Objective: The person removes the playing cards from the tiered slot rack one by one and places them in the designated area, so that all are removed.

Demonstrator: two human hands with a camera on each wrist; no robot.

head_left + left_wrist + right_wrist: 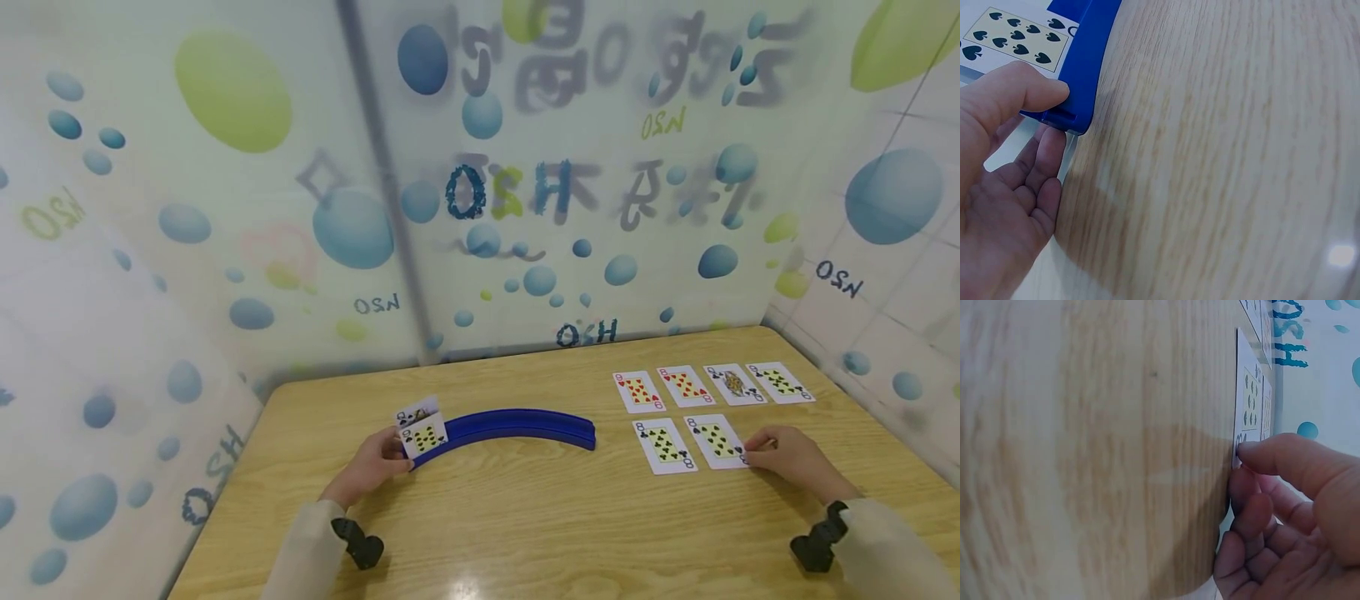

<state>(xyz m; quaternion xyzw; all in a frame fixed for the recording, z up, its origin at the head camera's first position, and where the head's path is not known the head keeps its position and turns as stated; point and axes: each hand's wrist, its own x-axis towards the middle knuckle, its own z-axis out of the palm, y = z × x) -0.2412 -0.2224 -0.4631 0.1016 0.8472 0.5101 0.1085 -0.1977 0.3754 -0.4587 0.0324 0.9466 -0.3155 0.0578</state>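
The spade card (718,442) under the right hand (791,457) lies on the right part of the surface (540,517), to the right of the blue card rack (517,425) and well apart from it. That card's long axis runs from the far edge toward the near edge; the rack's runs left to right, bowing toward the far edge. Between card and rack lies a club card (664,446). The right hand, nearly closed, pinches the spade card at its near right corner; the left hand (371,461), thumb on top and fingers below, grips the rack's left end.

A front rack card (424,437) covers most of the card behind it (420,409). The right wrist view shows the pinched card almost edge-on; whether it is lifted, I cannot tell. The left wrist view cuts off most of the rack.
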